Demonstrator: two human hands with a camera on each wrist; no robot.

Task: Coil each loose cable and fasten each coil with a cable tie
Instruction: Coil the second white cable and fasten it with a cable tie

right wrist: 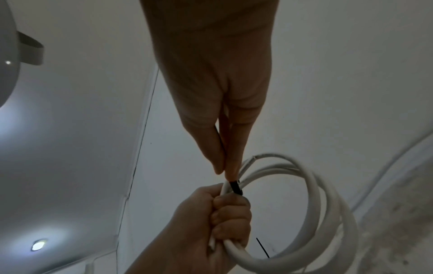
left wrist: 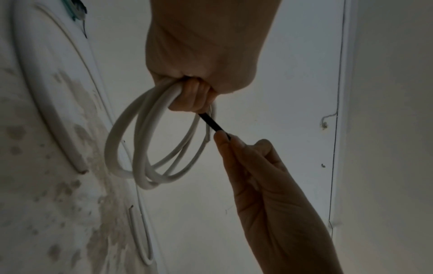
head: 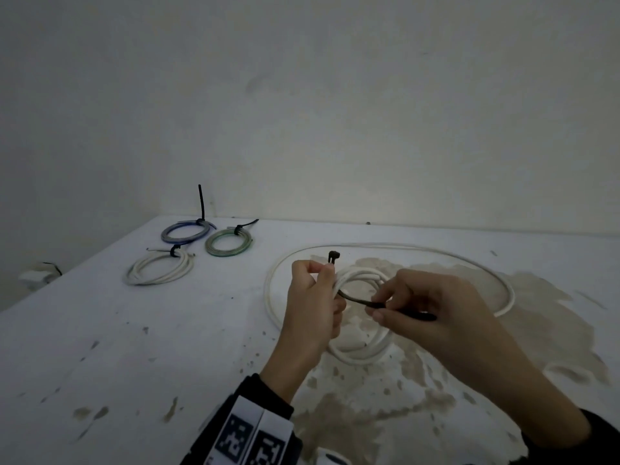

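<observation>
The white table (head: 141, 330) carried three tied coils at its far left and a loose white cable (head: 436, 251) lying in a wide loop. Above it, a white coil (head: 360, 354) was gripped at one side by the left hand (head: 312, 307), fingers curled round the gathered turns. The cable was judged light but springy, best clamped where the turns bunch. A thin, flexible black cable tie (head: 355, 298) was pinched at its tail by the right hand (head: 432, 310), its head standing above the left fist, not yet threaded.
</observation>
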